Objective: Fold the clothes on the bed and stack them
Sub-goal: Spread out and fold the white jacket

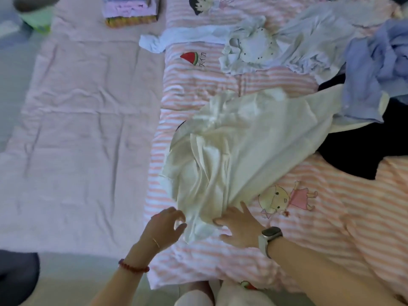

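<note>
Both hands work the near end of the cream garment [242,149] on the striped quilt [309,239]: left hand [164,226] curled at its edge, grip blurred and uncertain; right hand [237,226] flat, fingers spread on the cloth. Plain pink sheet [77,140] lies open on the left. Folded stack [131,9] far left, cut off by the frame.

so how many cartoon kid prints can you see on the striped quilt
2: a dark-haired one at the top edge, and a yellow-haired one in a pink dress beside the right hand. The cream garment may hide more.
</note>
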`<state>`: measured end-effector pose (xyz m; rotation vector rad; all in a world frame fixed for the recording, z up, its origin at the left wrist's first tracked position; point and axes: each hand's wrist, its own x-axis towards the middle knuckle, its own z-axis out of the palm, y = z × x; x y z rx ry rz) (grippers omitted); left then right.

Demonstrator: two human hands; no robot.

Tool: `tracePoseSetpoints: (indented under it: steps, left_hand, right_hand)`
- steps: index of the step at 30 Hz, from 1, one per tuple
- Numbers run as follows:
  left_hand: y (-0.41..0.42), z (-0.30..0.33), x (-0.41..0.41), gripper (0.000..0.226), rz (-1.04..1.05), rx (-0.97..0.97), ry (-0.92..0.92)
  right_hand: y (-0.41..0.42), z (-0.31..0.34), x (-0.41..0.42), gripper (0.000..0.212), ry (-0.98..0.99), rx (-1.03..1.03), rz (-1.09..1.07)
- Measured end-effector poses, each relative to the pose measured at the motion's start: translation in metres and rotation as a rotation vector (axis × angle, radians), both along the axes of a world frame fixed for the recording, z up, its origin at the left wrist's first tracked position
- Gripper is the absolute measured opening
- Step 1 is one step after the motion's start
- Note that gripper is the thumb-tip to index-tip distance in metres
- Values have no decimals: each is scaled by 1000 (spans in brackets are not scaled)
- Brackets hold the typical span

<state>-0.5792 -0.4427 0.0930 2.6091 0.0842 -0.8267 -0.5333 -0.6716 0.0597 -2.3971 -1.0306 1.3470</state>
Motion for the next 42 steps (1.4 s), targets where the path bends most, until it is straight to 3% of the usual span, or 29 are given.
tracePoseSetpoints:
  steps: [3,7,10,12,14,17,19,22,24,26,29,30,32,34,37,40,42]
  left_hand:
    - [-10,-7,14,25,74,-23,-204]
    - [-31,-26,50,49,-30,27,-400]
    - [-41,-42,74,80,78,123,-238]
    - [-41,-54,82,91,195,87,-36]
    - [-41,-58,84,93,185,16,42]
    - [-43,-48,79,67,184,-148,59]
    - [-41,-37,66,46,192,-224,27]
    - [-25,-25,34,35,114,-117,-54]
    - [-12,-24,15,37,6,-29,-26]
    - [-5,-24,10,52,-10,10,-67]
    - [-4,-33,30,49,257,40,-319]
    - [-5,-35,43,47,382,53,-319]
    - [-9,-36,67,60,588,-7,-142]
    - [-13,-33,79,53,601,-162,-74]
    - [-28,-9,64,37,204,-433,-120]
    - [-34,10,36,26,-188,-525,239]
    - [-24,7,34,15,-84,-547,288]
  right_hand:
    - [-20,-4,-4,36,-112,-13,-40]
    - [-34,-12,0,50,-416,155,-541]
    - [-23,-12,20,75,-333,58,-858]
    - [-7,-15,32,93,-189,22,-899]
    - [11,-14,37,98,-101,-39,-873]
    - [21,-14,41,77,-180,-194,-743]
    - [12,-8,40,49,-216,-125,-712]
    - [-17,8,16,14,-140,-52,-649]
    - [-37,17,-3,12,-58,-136,-525]
    - [-51,20,-11,19,-71,-282,-444]
    - [-50,28,6,24,-294,-376,-623]
    - [-43,33,16,23,-385,-344,-660]
    - [-25,42,37,21,-466,-182,-737]
    - [-3,47,58,21,-313,62,-886]
    - [33,50,82,29,218,266,-1188]
    - [55,37,89,65,332,125,-1145]
    - [63,22,78,73,270,-44,-1009]
